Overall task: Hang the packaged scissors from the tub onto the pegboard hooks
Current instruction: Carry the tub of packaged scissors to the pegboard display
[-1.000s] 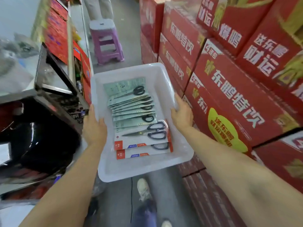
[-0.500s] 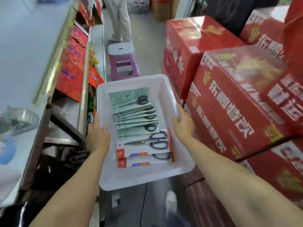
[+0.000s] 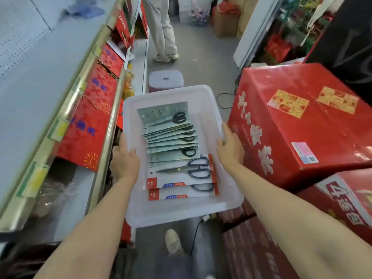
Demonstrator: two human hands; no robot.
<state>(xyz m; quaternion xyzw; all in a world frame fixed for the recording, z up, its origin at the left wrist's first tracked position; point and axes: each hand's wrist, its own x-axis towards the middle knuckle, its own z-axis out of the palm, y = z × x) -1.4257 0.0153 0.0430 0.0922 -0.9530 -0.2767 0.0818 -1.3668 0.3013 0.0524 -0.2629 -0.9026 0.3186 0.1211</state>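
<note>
While both the left hand [image 3: 124,162] and right hand [image 3: 229,148] clasp the side rims of the white tub [image 3: 181,212], where the packaged scissors [image 3: 177,150] lie fanned, carrying seems underway, and next comes reaching the perforated pegboard [image 3: 22,39] far left.

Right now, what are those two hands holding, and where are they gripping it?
Both hold the white plastic tub of packaged scissors: left hand on its left rim, right hand on its right rim.
</note>
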